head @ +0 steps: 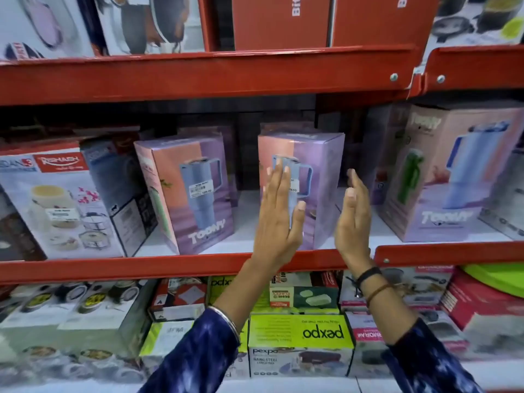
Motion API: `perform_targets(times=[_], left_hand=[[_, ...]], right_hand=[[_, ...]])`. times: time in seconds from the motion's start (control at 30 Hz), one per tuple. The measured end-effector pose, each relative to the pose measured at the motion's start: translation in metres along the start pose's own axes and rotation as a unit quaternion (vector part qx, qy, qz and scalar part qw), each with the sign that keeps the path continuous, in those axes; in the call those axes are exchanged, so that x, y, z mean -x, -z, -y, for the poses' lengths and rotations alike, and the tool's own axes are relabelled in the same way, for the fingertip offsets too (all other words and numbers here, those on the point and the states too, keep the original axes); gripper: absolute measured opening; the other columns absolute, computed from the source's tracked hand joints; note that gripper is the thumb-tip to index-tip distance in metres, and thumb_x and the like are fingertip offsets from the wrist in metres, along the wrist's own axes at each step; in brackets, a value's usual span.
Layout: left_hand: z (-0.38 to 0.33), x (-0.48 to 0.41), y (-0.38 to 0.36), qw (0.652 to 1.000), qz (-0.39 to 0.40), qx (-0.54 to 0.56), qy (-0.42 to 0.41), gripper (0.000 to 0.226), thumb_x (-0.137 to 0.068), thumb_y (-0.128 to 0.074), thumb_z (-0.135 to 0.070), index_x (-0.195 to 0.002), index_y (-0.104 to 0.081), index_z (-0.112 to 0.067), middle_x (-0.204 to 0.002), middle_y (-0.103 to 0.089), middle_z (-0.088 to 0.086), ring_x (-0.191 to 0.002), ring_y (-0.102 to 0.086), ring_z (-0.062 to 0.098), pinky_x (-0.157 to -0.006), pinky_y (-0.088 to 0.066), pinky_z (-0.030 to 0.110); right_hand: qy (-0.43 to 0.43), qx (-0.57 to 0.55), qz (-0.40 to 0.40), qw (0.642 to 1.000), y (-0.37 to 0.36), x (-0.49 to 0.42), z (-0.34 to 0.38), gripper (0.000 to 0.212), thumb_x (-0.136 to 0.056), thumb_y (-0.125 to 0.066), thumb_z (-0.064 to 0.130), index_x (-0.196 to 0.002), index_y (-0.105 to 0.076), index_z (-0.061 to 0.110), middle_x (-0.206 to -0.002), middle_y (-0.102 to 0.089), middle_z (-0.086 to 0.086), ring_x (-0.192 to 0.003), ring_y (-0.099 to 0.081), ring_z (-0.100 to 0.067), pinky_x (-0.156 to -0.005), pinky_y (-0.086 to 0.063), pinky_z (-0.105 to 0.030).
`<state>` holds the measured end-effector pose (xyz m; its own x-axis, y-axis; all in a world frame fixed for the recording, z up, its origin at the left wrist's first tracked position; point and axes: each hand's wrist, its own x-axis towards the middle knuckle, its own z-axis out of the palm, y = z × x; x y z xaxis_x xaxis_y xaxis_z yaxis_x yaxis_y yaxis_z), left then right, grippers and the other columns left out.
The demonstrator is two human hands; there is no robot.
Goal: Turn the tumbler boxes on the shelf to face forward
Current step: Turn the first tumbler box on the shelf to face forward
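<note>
Three purple-and-pink tumbler boxes stand on the middle red shelf (170, 268). The left box (195, 191) is turned a little, showing its front and its left side. The middle box (317, 177) shows its front with a blue tumbler picture. My left hand (279, 214) lies flat, fingers up, against that front face. My right hand (353, 219) is held upright with fingers apart just off the box's right side; whether it touches is unclear. The right box (456, 174) is larger in view and angled.
A white lunch-box carton (56, 199) stands at the left of the same shelf. Red cartons (280, 24) fill the shelf above. The lower shelf holds green pexpo boxes (300, 333) and other cookware cartons. A dark gap lies behind the tumbler boxes.
</note>
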<state>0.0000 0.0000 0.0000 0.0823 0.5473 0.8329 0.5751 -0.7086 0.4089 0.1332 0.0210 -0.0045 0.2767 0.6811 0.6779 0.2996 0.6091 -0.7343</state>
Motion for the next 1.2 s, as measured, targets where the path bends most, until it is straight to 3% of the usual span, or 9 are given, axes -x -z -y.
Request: perform_targets(times=[0.27, 0.4, 0.5, 0.63, 0.73, 0.83, 0.93, 1.13, 1.2], left_hand=[[-0.008, 0.022, -0.04, 0.987, -0.004, 0.026, 0.161, 0.068, -0.098, -0.042, -0.03, -0.149, 0.002, -0.018, -0.16, 0.012, 0.001, -0.143, 0.018, 0.0, -0.11, 0.009, 0.007], [-0.014, 0.022, -0.047, 0.98, 0.0, 0.054, 0.191, 0.072, -0.096, -0.047, -0.031, -0.146, 0.006, -0.023, -0.159, 0.015, 0.0, -0.136, 0.022, -0.011, -0.102, 0.008, -0.003], [-0.01, 0.015, -0.041, 0.974, -0.021, 0.077, 0.214, 0.074, -0.095, -0.051, -0.03, -0.148, 0.001, -0.023, -0.156, 0.006, -0.01, -0.143, 0.007, -0.001, -0.109, 0.003, 0.003], [0.006, 0.004, -0.027, 0.966, -0.053, 0.131, 0.218, 0.066, -0.093, -0.051, -0.035, -0.148, -0.014, -0.03, -0.158, -0.022, -0.005, -0.143, -0.024, 0.01, -0.117, -0.028, 0.043], [0.014, -0.002, -0.016, 0.968, -0.068, 0.152, 0.19, 0.06, -0.094, -0.048, -0.026, -0.143, -0.018, -0.041, -0.153, -0.033, -0.006, -0.138, -0.036, 0.008, -0.111, -0.038, 0.045], [0.019, -0.009, -0.005, 0.972, -0.077, 0.164, 0.148, 0.066, -0.094, -0.045, -0.014, -0.142, -0.017, -0.048, -0.155, -0.029, -0.009, -0.14, -0.032, 0.006, -0.114, -0.034, 0.037], [0.026, -0.013, 0.001, 0.978, -0.063, 0.157, 0.118, 0.062, -0.096, -0.042, -0.009, -0.138, -0.024, -0.05, -0.152, -0.03, -0.014, -0.142, -0.027, 0.005, -0.115, -0.027, 0.028], [0.023, -0.016, 0.006, 0.983, 0.017, 0.109, 0.145, 0.064, -0.089, -0.056, -0.04, -0.144, -0.023, -0.033, -0.158, -0.012, -0.013, -0.145, -0.004, -0.002, -0.107, -0.012, 0.003], [0.025, -0.016, 0.006, 0.98, 0.039, 0.093, 0.174, 0.078, -0.086, -0.058, -0.048, -0.147, -0.012, -0.034, -0.161, -0.002, -0.01, -0.146, -0.001, 0.001, -0.111, -0.014, 0.012]], right_hand=[[-0.144, -0.063, 0.072, 0.985, 0.002, -0.016, -0.025, 0.047, -0.096, -0.032, 0.044, -0.137, -0.044, 0.022, -0.146, -0.046, -0.005, -0.134, -0.042, -0.017, -0.114, -0.033, -0.043], [-0.173, -0.133, 0.082, 0.972, 0.006, -0.021, -0.025, 0.027, -0.099, -0.038, 0.032, -0.114, -0.058, 0.026, -0.117, -0.064, 0.001, -0.104, -0.062, -0.002, -0.093, -0.051, -0.024], [-0.179, -0.158, 0.095, 0.966, 0.011, -0.026, -0.023, 0.031, -0.1, -0.035, 0.028, -0.113, -0.061, 0.018, -0.107, -0.066, 0.004, -0.088, -0.065, 0.007, -0.073, -0.051, -0.011], [-0.12, -0.153, 0.131, 0.972, 0.014, -0.035, -0.02, 0.022, -0.095, -0.049, 0.016, -0.103, -0.066, 0.027, -0.106, -0.07, 0.007, -0.095, -0.067, -0.005, -0.079, -0.054, -0.02], [-0.093, -0.154, 0.167, 0.969, 0.012, -0.044, -0.016, 0.024, -0.088, -0.059, 0.01, -0.108, -0.063, 0.023, -0.109, -0.068, 0.006, -0.099, -0.064, -0.003, -0.082, -0.05, -0.022], [-0.108, -0.125, 0.23, 0.959, 0.01, -0.055, -0.02, 0.074, -0.074, -0.07, 0.04, -0.139, -0.038, 0.025, -0.147, -0.042, 0.005, -0.132, -0.042, -0.008, -0.107, -0.037, -0.031], [-0.177, -0.147, 0.278, 0.933, 0.007, -0.061, -0.021, 0.135, -0.037, -0.08, 0.068, -0.148, -0.017, 0.022, -0.146, -0.031, 0.009, -0.136, -0.031, -0.01, -0.114, -0.027, -0.032], [-0.142, -0.139, 0.178, 0.964, 0.002, -0.059, -0.025, 0.077, -0.064, -0.079, 0.008, -0.132, -0.044, 0.019, -0.116, -0.059, 0.005, -0.101, -0.06, 0.0, -0.075, -0.048, -0.009], [-0.117, -0.112, 0.144, 0.976, 0.001, -0.054, -0.025, 0.073, -0.068, -0.078, 0.005, -0.133, -0.045, 0.014, -0.121, -0.059, 0.001, -0.094, -0.06, 0.007, -0.074, -0.048, -0.007]])
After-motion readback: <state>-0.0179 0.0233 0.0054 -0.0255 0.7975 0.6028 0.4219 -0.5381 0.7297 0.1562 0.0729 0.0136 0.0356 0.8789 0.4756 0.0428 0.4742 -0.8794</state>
